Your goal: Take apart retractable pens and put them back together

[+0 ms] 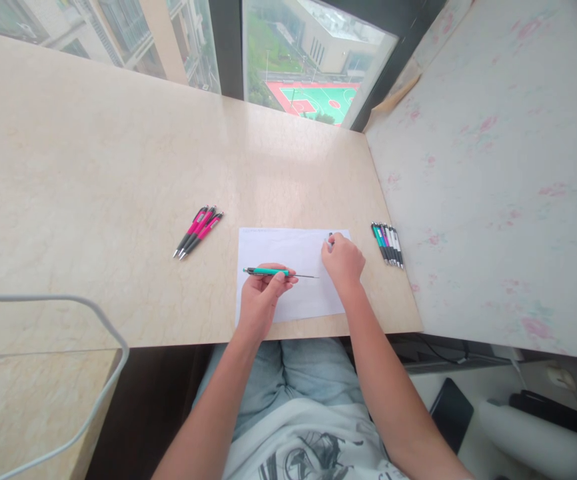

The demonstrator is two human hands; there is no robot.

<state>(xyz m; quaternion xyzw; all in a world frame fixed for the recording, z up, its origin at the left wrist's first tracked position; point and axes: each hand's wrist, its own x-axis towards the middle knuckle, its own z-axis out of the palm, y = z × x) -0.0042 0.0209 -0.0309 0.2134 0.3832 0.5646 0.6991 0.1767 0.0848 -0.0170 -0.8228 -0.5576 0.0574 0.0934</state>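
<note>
My left hand (263, 293) pinches a green pen body (268, 271) held level over a white sheet of paper (293, 248); a thin refill sticks out of it to the right. My right hand (342, 261) is closed on a small dark pen part (329, 239) over the sheet's upper right corner. Both hands hover above the paper near the marble counter's front edge.
Three pink-and-grey pens (198, 231) lie left of the sheet on the counter (118, 173). Several pens (387, 243) in green, purple and white lie to the right, by a flowered wall panel (493, 167). A window runs along the counter's far edge.
</note>
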